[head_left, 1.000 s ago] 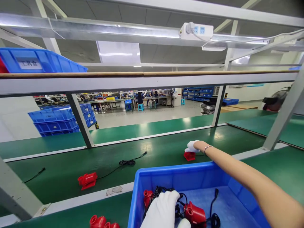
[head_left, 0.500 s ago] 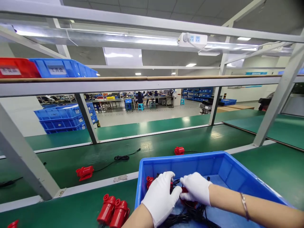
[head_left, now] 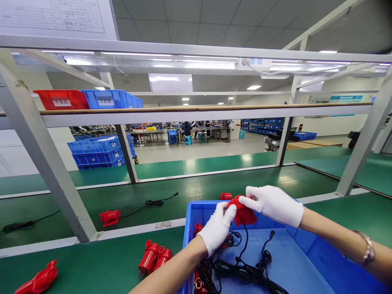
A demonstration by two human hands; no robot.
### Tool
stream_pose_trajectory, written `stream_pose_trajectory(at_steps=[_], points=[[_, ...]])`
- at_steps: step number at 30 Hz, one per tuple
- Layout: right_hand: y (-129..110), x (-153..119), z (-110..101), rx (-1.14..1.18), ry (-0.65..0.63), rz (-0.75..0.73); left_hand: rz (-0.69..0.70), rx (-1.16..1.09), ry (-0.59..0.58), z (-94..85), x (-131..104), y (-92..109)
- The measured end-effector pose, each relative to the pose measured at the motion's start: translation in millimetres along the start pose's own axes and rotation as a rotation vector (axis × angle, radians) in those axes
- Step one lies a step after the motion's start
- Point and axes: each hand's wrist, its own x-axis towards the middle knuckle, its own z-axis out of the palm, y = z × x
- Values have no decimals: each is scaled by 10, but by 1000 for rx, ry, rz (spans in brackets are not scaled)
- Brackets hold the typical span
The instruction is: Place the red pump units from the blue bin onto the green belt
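A red pump-like part (head_left: pixel 244 214) is held above the blue bin (head_left: pixel 309 249) between my two white-gloved hands. My left hand (head_left: pixel 218 226) grips its left side with thumb and fingers. On its upper right, my right hand (head_left: pixel 272 204) pinches it. A black cable hangs from the part into the bin. Coiled black cables (head_left: pixel 241 269) lie on the bin's floor, and more red parts (head_left: pixel 200 286) sit along its left wall, partly hidden by my left arm.
Two red parts (head_left: pixel 149 257) stand left of the bin; another (head_left: pixel 39 279) lies farther left. Beyond the white rail, a red part (head_left: pixel 110 217) with a cable rests on the green belt (head_left: pixel 196 188). Metal posts (head_left: pixel 127 153) hold a shelf with red and blue boxes (head_left: pixel 110 99).
Both hands have risen out of the bin with a red part between them, its cable trailing below. The camera view has shifted, showing more of the left side.
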Motion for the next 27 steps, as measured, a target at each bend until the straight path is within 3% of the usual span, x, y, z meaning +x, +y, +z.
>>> stream_pose_trajectory(at_steps=[2,5,8,10,13,17,20,27], points=[[-90,-22,-231,122,40,28,-45,-307,-91,99,99,146],[-166,-112,-390,427,56,55,-186,-579,-106,191,203,265],[-84,-281,-313,697,26,66,-275,-751,-151,189,227,245],[24,-418,-138,700,-30,77,-208,-830,-227,165,210,182],[159,-608,220,644,-108,72,-91,-861,-337,143,168,81],[209,-743,563,656,-156,117,-52,-862,-447,151,110,35],[193,-758,597,674,-190,127,-71,-848,-432,158,69,57],[136,-772,455,701,-207,110,-139,-772,-385,170,39,78]])
